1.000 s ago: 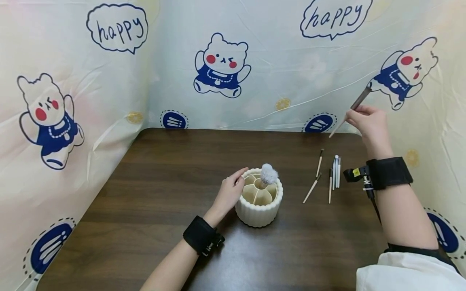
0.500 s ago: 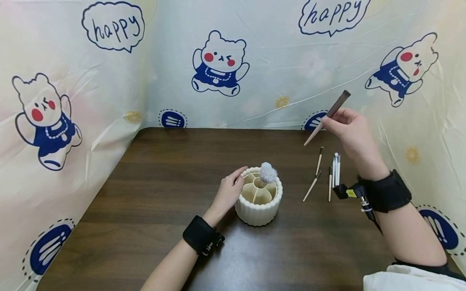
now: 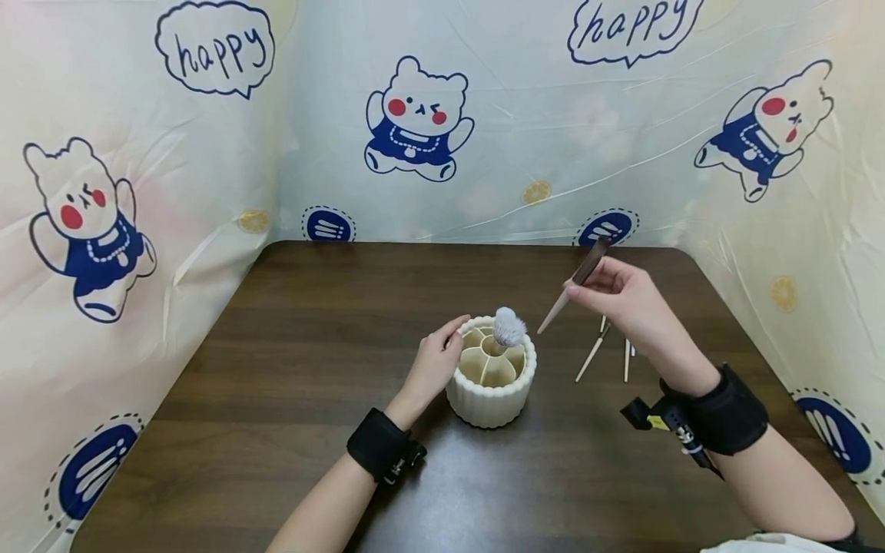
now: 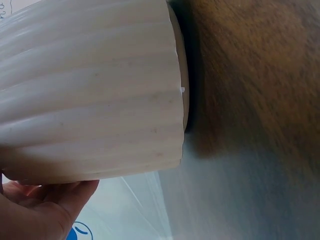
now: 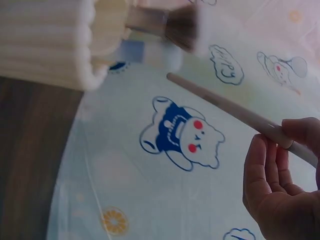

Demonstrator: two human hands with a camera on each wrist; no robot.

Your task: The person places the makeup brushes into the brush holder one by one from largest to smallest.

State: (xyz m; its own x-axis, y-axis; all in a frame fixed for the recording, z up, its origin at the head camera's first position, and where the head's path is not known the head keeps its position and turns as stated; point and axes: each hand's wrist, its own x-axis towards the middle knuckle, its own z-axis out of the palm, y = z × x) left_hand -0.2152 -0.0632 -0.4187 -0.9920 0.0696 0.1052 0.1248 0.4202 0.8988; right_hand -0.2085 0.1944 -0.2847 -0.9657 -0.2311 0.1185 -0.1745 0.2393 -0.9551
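A cream fluted brush holder (image 3: 491,399) with divided compartments stands on the table. A makeup brush with a fluffy grey head (image 3: 510,329) stands upright in it. My left hand (image 3: 439,357) holds the holder at its left side, near the scalloped rim; in the left wrist view the fingers (image 4: 75,200) lie against the fluted wall. My right hand (image 3: 618,296) pinches a slim makeup brush (image 5: 230,107) between thumb and fingers. Its pale tapered handle end slants down toward the holder's right rim, while the dark part points up and away.
Several thin brushes (image 3: 591,357) lie on the brown wooden table (image 3: 311,384) to the right of the holder, partly hidden by my right hand. A printed cloth (image 3: 415,215) with cartoon bears hangs around the table's back and sides.
My right hand has come down and left with the slim brush, from above the back right of the table to beside the holder. My left hand stays at the holder.
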